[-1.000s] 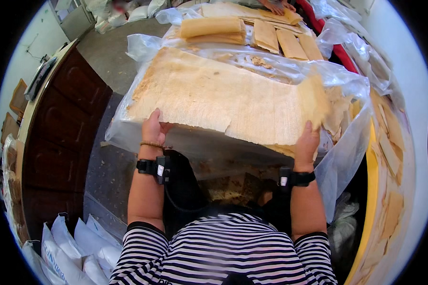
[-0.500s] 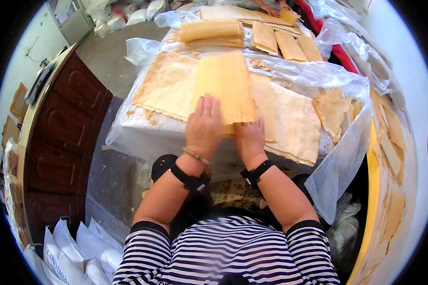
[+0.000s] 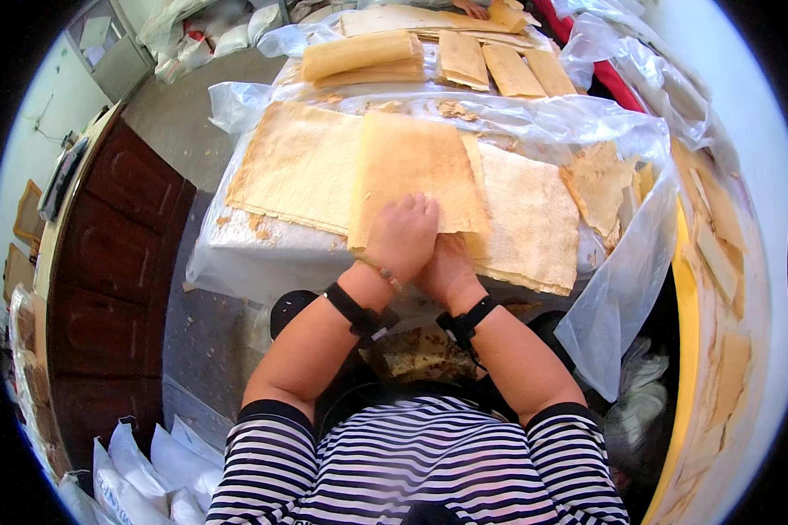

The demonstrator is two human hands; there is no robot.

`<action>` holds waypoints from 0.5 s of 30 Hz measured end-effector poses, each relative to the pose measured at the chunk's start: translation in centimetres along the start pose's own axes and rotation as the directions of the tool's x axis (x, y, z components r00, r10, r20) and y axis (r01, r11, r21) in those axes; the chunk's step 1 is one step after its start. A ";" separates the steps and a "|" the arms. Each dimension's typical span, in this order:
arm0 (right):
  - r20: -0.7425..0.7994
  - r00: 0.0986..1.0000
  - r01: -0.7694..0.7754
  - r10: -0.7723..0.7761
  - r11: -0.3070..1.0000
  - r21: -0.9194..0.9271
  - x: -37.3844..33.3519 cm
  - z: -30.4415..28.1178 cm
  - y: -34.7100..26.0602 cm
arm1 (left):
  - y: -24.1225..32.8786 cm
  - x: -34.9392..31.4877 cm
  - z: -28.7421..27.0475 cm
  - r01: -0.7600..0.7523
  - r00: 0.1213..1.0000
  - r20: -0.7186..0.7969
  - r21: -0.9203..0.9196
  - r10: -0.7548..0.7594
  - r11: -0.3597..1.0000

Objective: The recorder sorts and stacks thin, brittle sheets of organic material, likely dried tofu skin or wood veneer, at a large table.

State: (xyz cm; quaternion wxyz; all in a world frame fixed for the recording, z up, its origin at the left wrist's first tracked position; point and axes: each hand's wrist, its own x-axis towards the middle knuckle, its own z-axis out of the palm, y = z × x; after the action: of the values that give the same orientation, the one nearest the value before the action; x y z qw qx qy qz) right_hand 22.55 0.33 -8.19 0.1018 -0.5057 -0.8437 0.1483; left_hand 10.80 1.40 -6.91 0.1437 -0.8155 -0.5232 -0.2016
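A folded, thin yellowish-tan sheet [image 3: 411, 162] with rough edges lies over a stack of larger pale sheets on the table. My left hand [image 3: 403, 232] rests on its near edge, fingers bent and close together. Just right of it, my right hand [image 3: 451, 269] is closed at the same edge, with its fingertips partly hidden under the sheet. The two hands touch or nearly touch. Pale sheets spread out on both sides, a left one [image 3: 293, 166] and a right one [image 3: 525, 219].
Folded tan bundles [image 3: 363, 59] lie at the table's far side. Clear plastic film [image 3: 617, 315] hangs off the right corner. A torn sheet piece [image 3: 600, 188] lies at right. A dark wooden cabinet [image 3: 118, 236] stands left, white sacks [image 3: 179, 464] lower left. Another person's hand [image 3: 473, 9] shows at the far edge.
My left hand has slid right toward my right hand, its fingers going from flat to bent. The sheet's far edge has come down toward me, and the other person's hands have mostly left view.
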 end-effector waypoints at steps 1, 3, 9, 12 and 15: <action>-0.284 0.942 0.175 -0.179 0.984 -0.041 0.1 0.6 0.6 | -0.1 0.0 0.0 -0.027 0.999 -0.038 -0.019 0.027 0.999; -0.535 0.774 0.322 -0.337 0.938 -0.125 -0.1 1.6 1.8 | -0.4 0.1 -0.2 -0.001 0.999 0.045 -0.119 0.007 0.993; -0.536 0.820 0.366 -0.204 0.905 0.216 -2.6 -0.3 1.4 | -2.2 0.7 -1.2 0.030 0.960 0.275 -0.290 0.053 0.957; -0.546 0.805 0.394 -0.232 0.898 0.199 -3.6 -2.3 0.2 | -3.0 0.0 -0.3 -0.065 0.978 0.160 -0.366 0.132 0.928; -0.598 0.772 0.230 -0.216 0.972 -0.054 -1.3 -2.5 0.9 | -4.7 0.3 1.3 -0.136 0.979 0.079 -0.435 0.188 0.890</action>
State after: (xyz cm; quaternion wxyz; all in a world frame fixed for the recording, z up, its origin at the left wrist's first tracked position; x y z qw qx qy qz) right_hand 24.72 -0.01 -6.24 0.3858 -0.4219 -0.8201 -0.0229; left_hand 6.86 4.12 -7.81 -0.0534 -0.8785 -0.4040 -0.2493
